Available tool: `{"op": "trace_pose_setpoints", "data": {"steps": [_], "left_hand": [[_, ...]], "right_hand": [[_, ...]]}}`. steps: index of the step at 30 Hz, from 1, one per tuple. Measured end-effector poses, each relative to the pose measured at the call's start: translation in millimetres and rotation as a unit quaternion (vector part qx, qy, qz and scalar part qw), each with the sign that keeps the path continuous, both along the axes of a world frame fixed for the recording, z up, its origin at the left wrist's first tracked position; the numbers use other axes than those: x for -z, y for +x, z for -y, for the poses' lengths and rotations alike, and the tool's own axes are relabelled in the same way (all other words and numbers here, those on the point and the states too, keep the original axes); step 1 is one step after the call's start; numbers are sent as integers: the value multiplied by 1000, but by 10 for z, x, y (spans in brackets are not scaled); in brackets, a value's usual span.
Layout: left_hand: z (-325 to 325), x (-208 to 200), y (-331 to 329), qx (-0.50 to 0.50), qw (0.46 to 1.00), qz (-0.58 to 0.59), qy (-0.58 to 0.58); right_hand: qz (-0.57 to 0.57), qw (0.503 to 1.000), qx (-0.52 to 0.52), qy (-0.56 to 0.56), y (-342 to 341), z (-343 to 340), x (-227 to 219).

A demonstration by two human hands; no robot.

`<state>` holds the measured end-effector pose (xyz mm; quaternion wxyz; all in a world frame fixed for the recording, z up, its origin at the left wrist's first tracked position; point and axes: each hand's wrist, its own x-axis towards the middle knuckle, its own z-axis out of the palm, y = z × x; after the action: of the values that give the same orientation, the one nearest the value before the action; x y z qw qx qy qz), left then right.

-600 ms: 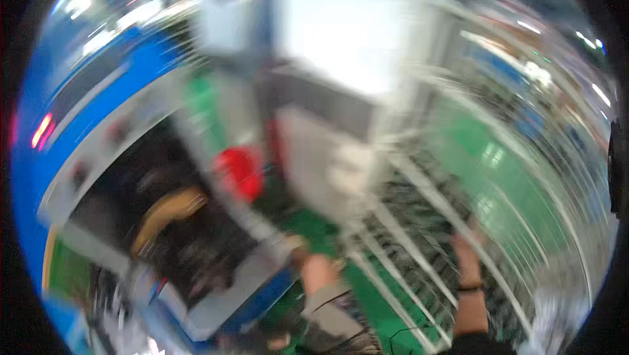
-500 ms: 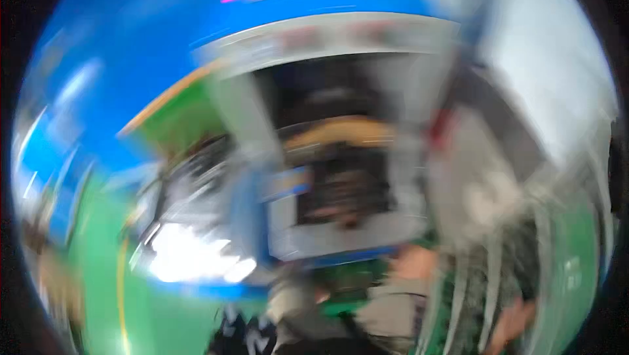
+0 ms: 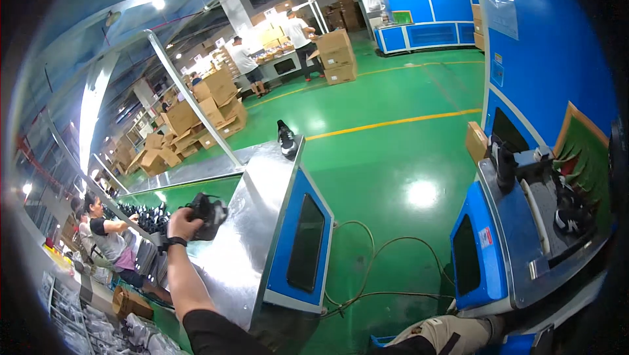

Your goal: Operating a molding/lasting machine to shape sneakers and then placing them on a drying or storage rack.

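Observation:
My left hand (image 3: 185, 224), with a dark band at the wrist, reaches out over a shiny metal bench (image 3: 239, 250). Its fingers are closed on a black shoe (image 3: 209, 216), held at the bench's left side. Another shoe, black with a white sole (image 3: 287, 140), stands at the bench's far end, apart from my hand. My right hand does not show.
To the right, a blue machine (image 3: 478, 257) carries black shoes (image 3: 571, 219) on its metal top. Hoses (image 3: 380, 294) loop across the green floor between bench and machine. At the left a co-worker (image 3: 111, 237) stands by a row of dark shoes. Cardboard boxes (image 3: 337, 57) are stacked farther back.
The view has swung from a machine front, badly blurred, to the metal bench and hall. My left arm is now stretched out with the black shoe in hand.

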<state>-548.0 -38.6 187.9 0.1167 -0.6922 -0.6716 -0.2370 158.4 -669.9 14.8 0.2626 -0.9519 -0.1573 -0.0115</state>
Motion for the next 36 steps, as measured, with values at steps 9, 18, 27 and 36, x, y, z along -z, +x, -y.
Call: {"op": "trace_pose_setpoints", "data": {"steps": [9,18,27,36], "left_hand": [[-1016,873,1381,-41,989,-114,85],[511,1369,6576,525,829,44,-185],[2015,1851,10025,722,637,42,-267],[2585,2077,12001,657,703,69,-262]], "right_hand": [[-219,975,3,30,-404,-44,418],[-157,986,-31,-52,-647,-301,-81],[-304,894,327,20,-1278,754,752],[-139,871,396,257,-1410,1092,1343]]}}
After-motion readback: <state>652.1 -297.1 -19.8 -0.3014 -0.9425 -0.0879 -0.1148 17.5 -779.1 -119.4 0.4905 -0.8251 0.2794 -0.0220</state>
